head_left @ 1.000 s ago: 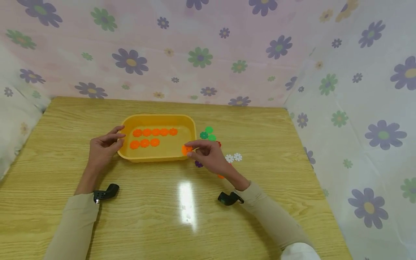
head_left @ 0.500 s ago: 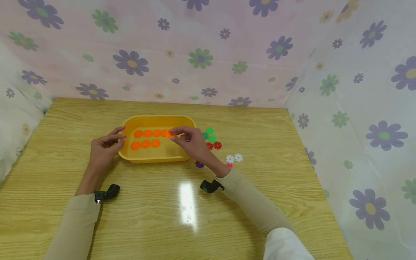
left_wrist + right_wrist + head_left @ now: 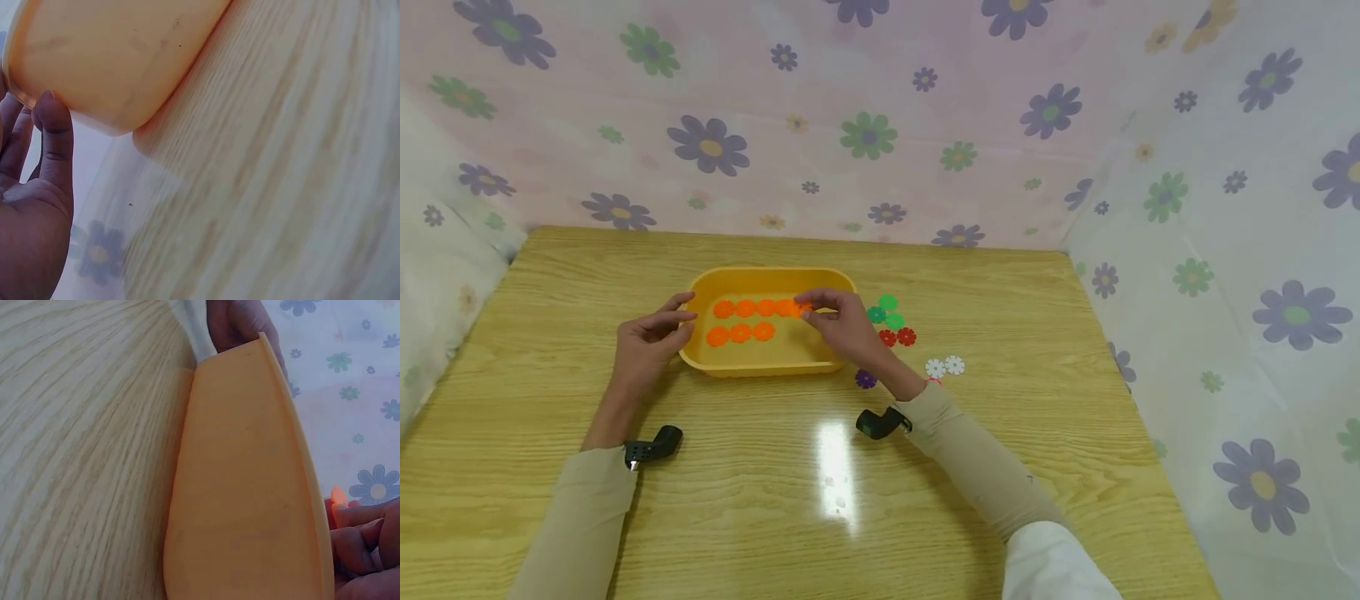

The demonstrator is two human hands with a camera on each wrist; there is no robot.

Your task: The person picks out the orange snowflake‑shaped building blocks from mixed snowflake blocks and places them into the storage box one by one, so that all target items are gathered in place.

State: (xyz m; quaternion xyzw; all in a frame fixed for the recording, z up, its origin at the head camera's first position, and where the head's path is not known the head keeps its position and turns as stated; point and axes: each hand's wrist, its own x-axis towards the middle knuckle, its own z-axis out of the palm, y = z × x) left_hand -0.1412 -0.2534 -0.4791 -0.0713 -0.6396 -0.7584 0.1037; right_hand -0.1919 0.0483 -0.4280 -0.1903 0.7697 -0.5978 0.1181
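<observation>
In the head view, a yellow plastic tray [image 3: 767,367] holds two rows of orange flower-shaped notched discs. Over its right half, my right hand [image 3: 848,329] pinches an orange disc [image 3: 803,308] at the right end of the upper row. That disc also peeks out beyond the rim between the fingertips in the right wrist view [image 3: 338,503]. My left hand [image 3: 647,340] holds the tray's left end by the rim. The left wrist view has its thumb [image 3: 55,134] against the rim, the fingers partly hidden behind. The lower row [image 3: 741,333] lies untouched.
Right of the tray on the wooden table [image 3: 760,517] lie loose notched discs: green [image 3: 888,302], red [image 3: 906,337], white [image 3: 954,365] and purple [image 3: 866,379]. A pink one is mostly hidden by the right forearm. Flower-printed cloth [image 3: 865,192] stands behind and at the sides.
My right hand has carried the orange disc leftward from the tray's near right corner to the upper row's right end, where it stays with a slight shift. The left hand keeps its place.
</observation>
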